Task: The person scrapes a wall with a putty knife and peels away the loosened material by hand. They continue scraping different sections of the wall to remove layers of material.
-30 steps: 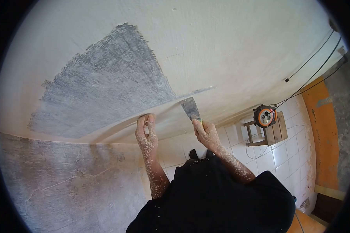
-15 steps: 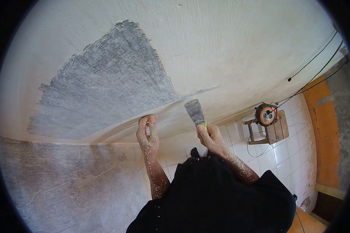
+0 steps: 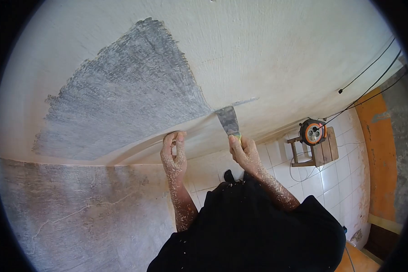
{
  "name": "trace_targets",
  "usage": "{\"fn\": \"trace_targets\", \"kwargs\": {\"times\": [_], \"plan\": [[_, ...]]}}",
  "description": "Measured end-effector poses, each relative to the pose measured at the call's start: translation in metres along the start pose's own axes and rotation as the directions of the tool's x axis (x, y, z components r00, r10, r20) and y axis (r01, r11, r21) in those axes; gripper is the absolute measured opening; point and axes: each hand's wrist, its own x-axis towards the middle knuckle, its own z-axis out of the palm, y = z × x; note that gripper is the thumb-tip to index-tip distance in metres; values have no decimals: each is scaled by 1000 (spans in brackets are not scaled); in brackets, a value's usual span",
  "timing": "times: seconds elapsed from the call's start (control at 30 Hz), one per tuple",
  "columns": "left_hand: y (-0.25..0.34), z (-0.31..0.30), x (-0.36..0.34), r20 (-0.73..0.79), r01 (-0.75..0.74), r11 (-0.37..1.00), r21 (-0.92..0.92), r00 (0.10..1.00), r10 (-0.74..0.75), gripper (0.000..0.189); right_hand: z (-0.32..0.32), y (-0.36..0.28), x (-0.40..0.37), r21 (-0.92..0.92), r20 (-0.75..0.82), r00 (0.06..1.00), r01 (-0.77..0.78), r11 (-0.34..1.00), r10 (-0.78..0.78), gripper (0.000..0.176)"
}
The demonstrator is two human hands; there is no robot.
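My right hand [image 3: 245, 153] is wrapped round the handle of a scraper [image 3: 228, 120], whose wide grey blade points up at the wall. The blade's edge is at the lower right corner of a rough grey scraped patch [image 3: 127, 90] on the cream wall [image 3: 258, 50]. A thin scraped strip [image 3: 245, 101] runs right from that corner. My left hand [image 3: 173, 147] is beside the wall below the patch, fingers curled with thumb and fingertips close together; whether something small is between them is hidden. Pale flakes cover both hands and forearms.
An orange and black cable reel [image 3: 313, 132] rests on a wooden stool [image 3: 324, 152] at the right, on white floor tiles [image 3: 313, 187]. Black cables [image 3: 371, 86] hang near the wall. At the lower left is a stained grey wall surface [image 3: 77, 213]; an orange panel [image 3: 378, 158] stands far right.
My right hand has moved the scraper slightly up, and its blade has come to the corner of the scraped patch. My left hand keeps its curled pose, slightly higher in view.
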Motion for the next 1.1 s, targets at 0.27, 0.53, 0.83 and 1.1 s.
{"fn": "trace_targets", "kwargs": {"times": [0.27, 0.53, 0.83, 1.1], "plan": [[8, -1, 4, 16, 24, 1000, 12, 1000, -24, 20, -3, -33, 5, 115, 92, 995, 17, 993, -27, 37], [-8, -3, 1, 19, -8, 998, -55, 1000, 9, 20, -8, -12, -2, 64, 126, 986, -121, 991, 112, 42], [5, -3, -1, -1, 33, 999, 11, 999, -33, 21, -9, -18, -2, 19, 118, 989, -89, 996, 86, 43], [0, -5, -1, 1, 9, 1000, 23, 1000, -10, 20, -10, -26, -1, -22, 157, 982, -106, 994, 108, 44]]}}
